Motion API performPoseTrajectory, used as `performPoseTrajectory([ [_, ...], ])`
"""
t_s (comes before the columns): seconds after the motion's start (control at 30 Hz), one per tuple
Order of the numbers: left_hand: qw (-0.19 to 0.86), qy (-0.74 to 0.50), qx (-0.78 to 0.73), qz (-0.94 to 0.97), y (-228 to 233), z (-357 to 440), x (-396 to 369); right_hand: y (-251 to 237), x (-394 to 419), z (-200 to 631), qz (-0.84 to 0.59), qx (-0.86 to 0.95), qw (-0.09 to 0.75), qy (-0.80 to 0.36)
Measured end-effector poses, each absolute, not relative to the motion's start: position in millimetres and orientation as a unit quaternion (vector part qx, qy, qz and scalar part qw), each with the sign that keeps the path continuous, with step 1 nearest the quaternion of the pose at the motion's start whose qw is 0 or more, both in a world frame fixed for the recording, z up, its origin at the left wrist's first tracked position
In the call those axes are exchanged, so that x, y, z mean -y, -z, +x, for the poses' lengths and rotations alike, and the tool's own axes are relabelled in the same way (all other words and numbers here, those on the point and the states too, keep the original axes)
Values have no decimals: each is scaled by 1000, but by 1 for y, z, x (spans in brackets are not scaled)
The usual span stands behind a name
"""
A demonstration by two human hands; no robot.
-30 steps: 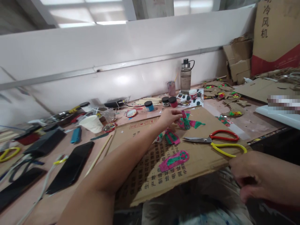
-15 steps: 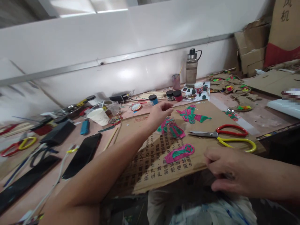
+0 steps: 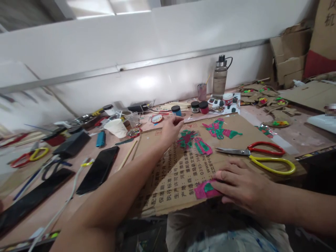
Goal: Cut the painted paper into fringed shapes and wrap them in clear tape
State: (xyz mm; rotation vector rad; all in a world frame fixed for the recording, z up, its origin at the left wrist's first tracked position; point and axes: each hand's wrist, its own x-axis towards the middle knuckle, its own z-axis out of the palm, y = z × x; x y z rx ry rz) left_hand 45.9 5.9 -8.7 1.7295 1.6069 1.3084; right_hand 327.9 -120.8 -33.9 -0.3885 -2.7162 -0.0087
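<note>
A flat pink-and-green strip (image 3: 201, 190) lies at the near edge of the printed cardboard sheet (image 3: 168, 189). My right hand (image 3: 243, 187) covers its right end, fingers on top and the thumb low by the edge. Over the far left part of the sheet, my left hand (image 3: 172, 130) hovers with loosely bent fingers and nothing visible in them. Just right of it are a ragged pink-and-green piece (image 3: 187, 139) and a smaller strip (image 3: 202, 145). Farther back lies a branching pink-and-green cutout (image 3: 222, 128). Scissors (image 3: 250, 152) with one red and one yellow handle lie partly open beyond my right hand.
Paint jars (image 3: 194, 106), a water bottle (image 3: 219, 78) and a brush cup (image 3: 202, 91) stand at the back. To the left are a black phone (image 3: 98, 169), a paper cup (image 3: 117, 128), a white cable (image 3: 72, 190) and more scissors (image 3: 28, 157). Brown decorated pieces (image 3: 278, 112) lie at right.
My right hand has come down onto the strip, which has moved toward the sheet's near edge. My left hand has drawn back slightly leftward. The view has shifted a little left.
</note>
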Motion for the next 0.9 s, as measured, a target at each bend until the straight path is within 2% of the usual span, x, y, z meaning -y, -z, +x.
performPoseTrajectory([
  [0.17, 195, -447, -592, 642, 24, 37, -13, 11, 104, 344, -124, 964, 235, -21],
  [0.3, 210, -399, -601, 660, 28, 34, -13, -24, 66, 354, -239, 930, 279, 25],
  [0.4, 223, -361, -619, 661, 29, 32, -11, -39, 26, 359, -324, 902, 274, 83],
  [0.5, 224, -343, -631, 659, 30, 31, -11, -30, -12, 367, -335, 904, 239, 114],
  [0.63, 214, -322, -606, 695, 30, 32, -14, -2, -32, 379, -320, 925, 187, 78],
  [0.77, 234, -292, -586, 719, 28, 31, -16, 8, -16, 386, -328, 921, 199, 67],
  [0.9, 287, -319, -601, 674, 28, 30, -15, 6, 6, 389, -338, 918, 204, 41],
])
